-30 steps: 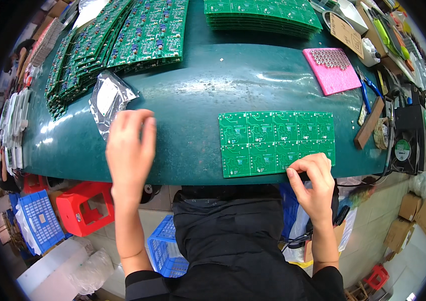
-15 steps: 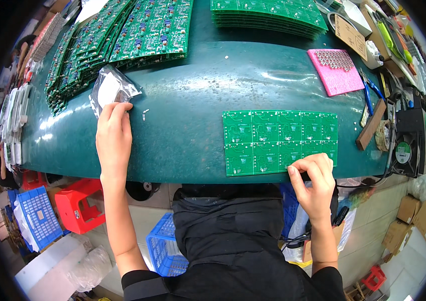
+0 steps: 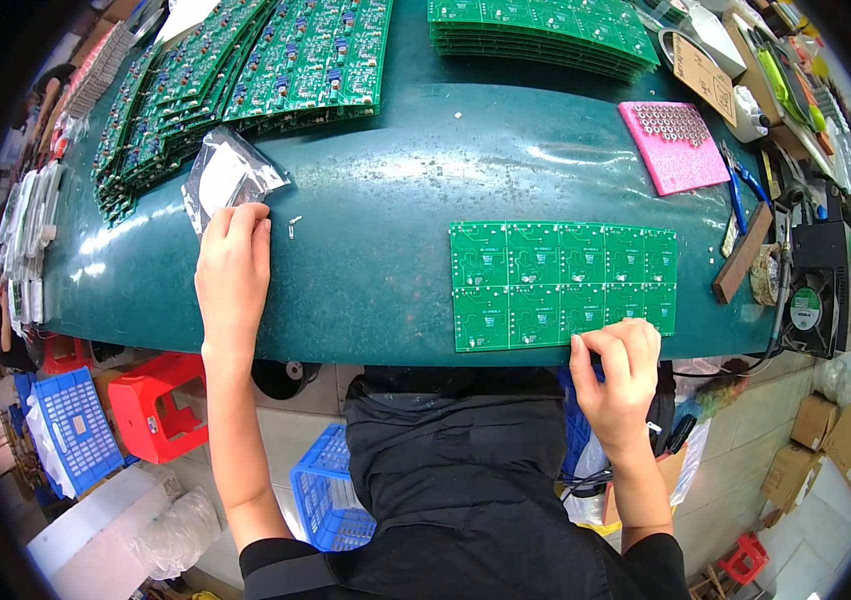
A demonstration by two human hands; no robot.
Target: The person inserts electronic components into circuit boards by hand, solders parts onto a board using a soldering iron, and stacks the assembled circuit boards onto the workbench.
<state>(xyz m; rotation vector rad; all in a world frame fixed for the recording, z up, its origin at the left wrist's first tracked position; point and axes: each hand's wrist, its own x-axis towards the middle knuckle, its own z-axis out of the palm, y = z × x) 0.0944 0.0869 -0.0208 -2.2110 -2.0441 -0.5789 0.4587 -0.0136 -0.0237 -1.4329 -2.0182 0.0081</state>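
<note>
A clear plastic bag with a white patch lies beside the stacked boards at the left. My left hand is at the bag's near edge, its fingers bent and drawn together; whatever they grip is hidden. Two tiny clear parts lie just right of that hand. Flat near the table's front edge rests a green circuit board panel, divided into several units. My right hand is at the panel's near edge, thumb and forefinger nearly meeting over it; anything between the fingertips is too small to make out.
Stacks of populated circuit boards stand at the back left, bare panels at the back. A pink foam block holds several small metal pieces. Blue-handled pliers, a wooden block and a black fan unit line the right side.
My right hand has shifted slightly left and down along the panel's near edge. My left hand stays at the bag. The whole view has shifted a little.
</note>
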